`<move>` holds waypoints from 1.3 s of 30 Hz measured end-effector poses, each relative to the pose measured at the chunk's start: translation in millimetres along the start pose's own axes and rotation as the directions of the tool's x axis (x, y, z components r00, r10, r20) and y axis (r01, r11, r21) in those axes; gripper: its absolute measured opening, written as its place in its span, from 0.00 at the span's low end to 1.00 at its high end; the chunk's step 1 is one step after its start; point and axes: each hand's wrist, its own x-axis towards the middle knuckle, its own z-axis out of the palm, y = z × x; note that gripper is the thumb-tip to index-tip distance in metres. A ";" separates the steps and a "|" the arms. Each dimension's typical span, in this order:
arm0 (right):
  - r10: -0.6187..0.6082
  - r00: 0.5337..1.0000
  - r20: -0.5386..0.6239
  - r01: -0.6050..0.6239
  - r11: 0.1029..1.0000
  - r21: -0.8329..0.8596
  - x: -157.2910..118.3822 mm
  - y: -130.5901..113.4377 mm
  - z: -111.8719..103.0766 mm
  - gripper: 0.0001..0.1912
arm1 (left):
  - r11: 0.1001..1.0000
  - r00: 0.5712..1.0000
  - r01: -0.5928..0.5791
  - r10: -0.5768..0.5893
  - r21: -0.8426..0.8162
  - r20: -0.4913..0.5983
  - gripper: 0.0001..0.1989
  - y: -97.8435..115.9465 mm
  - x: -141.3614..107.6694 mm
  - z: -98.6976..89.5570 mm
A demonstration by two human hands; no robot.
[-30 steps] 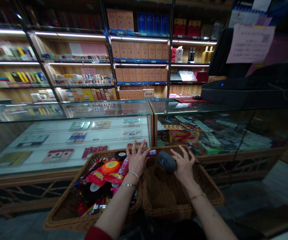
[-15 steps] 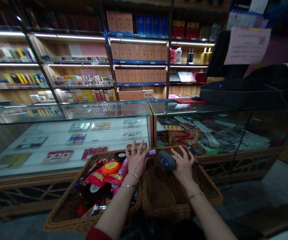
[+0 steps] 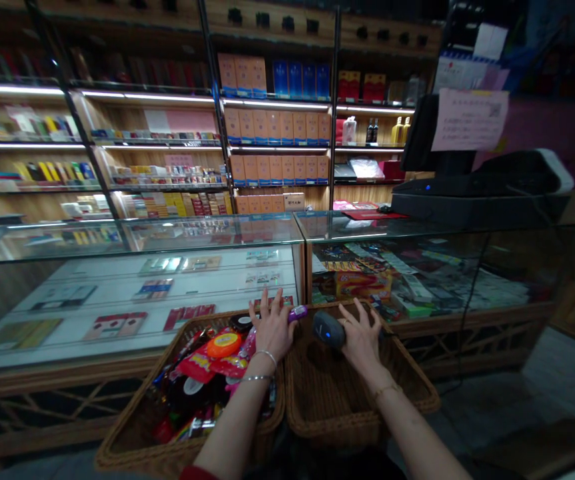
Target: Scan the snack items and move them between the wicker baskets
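My left hand (image 3: 273, 331) is over the inner edge of the left wicker basket (image 3: 132, 427). Its thumb side grips a small purple tube-shaped item (image 3: 298, 313), while the other fingers stretch forward. In my right hand (image 3: 362, 339) is a dark handheld barcode scanner (image 3: 328, 330) with a blue light, held above the right wicker basket (image 3: 327, 407). The scanner's head faces the purple item, a short gap apart. Bright packets, among them a pink bag (image 3: 194, 363) and an orange round container (image 3: 224, 345), fill the left basket.
Ahead stands a glass display counter (image 3: 217, 233) with flat boxes inside. On its right end sit a dark register machine (image 3: 462, 193) and a pink paper sheet (image 3: 470, 120). Behind are lit shelves of boxes (image 3: 280, 170) and bottles. A cable (image 3: 467, 313) hangs at right.
The view has tilted up slightly, so the shelves and counter sit lower in the picture. The purple item has turned a little in my left hand. Both hands keep their holds.
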 end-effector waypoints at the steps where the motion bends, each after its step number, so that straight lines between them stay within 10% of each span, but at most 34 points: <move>1: 0.000 1.000 0.001 0.000 1.000 -0.012 1.4 -0.6 -1.3 0.15 | 1.000 1.000 0.007 -0.007 0.005 0.001 0.15 -0.7 0.6 -1.4; 30: 0.091 0.995 -0.048 -0.096 0.990 -0.104 5.3 -15.1 -23.2 0.13 | 0.942 0.941 0.335 -0.333 0.027 -0.064 0.22 -62.4 -57.6 -57.5; 39: 0.146 0.989 -0.014 -0.146 0.976 -0.162 7.2 -12.1 -33.0 0.15 | 0.974 0.968 0.222 -0.226 0.052 0.109 0.22 -57.7 -64.1 -54.8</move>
